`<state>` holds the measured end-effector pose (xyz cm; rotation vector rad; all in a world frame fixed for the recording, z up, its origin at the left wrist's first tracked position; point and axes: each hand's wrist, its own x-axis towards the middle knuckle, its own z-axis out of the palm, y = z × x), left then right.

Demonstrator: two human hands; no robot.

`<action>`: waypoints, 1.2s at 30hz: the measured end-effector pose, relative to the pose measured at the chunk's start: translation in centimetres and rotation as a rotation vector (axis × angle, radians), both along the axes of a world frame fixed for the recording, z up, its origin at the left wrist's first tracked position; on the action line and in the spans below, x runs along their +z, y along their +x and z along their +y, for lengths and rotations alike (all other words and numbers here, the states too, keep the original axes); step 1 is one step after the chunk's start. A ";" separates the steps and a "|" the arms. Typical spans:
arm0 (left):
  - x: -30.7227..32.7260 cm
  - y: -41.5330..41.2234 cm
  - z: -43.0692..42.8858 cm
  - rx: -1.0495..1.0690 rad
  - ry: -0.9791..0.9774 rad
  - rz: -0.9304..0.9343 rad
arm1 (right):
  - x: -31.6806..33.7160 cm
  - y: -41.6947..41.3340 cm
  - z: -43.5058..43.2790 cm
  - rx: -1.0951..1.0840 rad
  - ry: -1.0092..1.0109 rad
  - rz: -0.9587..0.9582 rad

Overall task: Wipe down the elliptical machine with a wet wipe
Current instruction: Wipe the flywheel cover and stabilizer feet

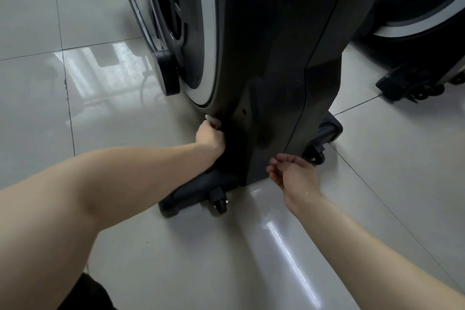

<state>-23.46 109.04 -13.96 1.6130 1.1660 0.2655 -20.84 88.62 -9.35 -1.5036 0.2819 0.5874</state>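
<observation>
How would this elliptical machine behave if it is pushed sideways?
Probably heavy and stiff: the elliptical machine looks large and solid. Small wheels on its base bar suggest it may roll once tilted.

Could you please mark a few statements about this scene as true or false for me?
1. The left hand holds the wipe at the lower edge of the machine. True.
2. The right hand grips a spray bottle. False: it holds nothing and is loosely curled near the machine's base.
3. The machine stands on carpet. False: it stands on a glossy tiled floor.
4. A second machine shows at the upper right. True.
5. Both hands are on the wipe. False: only the left hand holds it; the right is apart from it.
</observation>
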 end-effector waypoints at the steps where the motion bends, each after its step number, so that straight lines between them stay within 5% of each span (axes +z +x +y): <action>1: 0.6 -0.8 -1.5 -0.019 0.020 -0.028 | -0.1 0.0 0.0 -0.001 -0.002 0.002; 9: 4.7 -4.6 -6.7 -0.197 0.071 -0.261 | -0.6 -0.4 1.7 0.060 -0.010 0.021; 17: -2.0 -3.0 -5.0 -0.408 -0.126 0.190 | -0.9 -1.1 1.8 0.054 -0.034 0.045; 24: 2.0 -1.9 -1.8 -0.046 0.061 -0.173 | -0.9 -1.6 0.5 0.097 -0.053 0.037; 27: 4.1 -4.1 -1.0 -0.333 0.074 -0.213 | -0.5 -2.2 0.9 0.125 -0.084 0.024; 30: 3.9 -7.2 -1.3 -0.698 0.033 -0.017 | -0.4 -3.9 2.1 0.256 -0.129 0.014; 36: 3.1 -11.2 0.1 -0.801 -0.157 0.087 | -1.9 -8.3 5.3 0.317 -0.076 0.033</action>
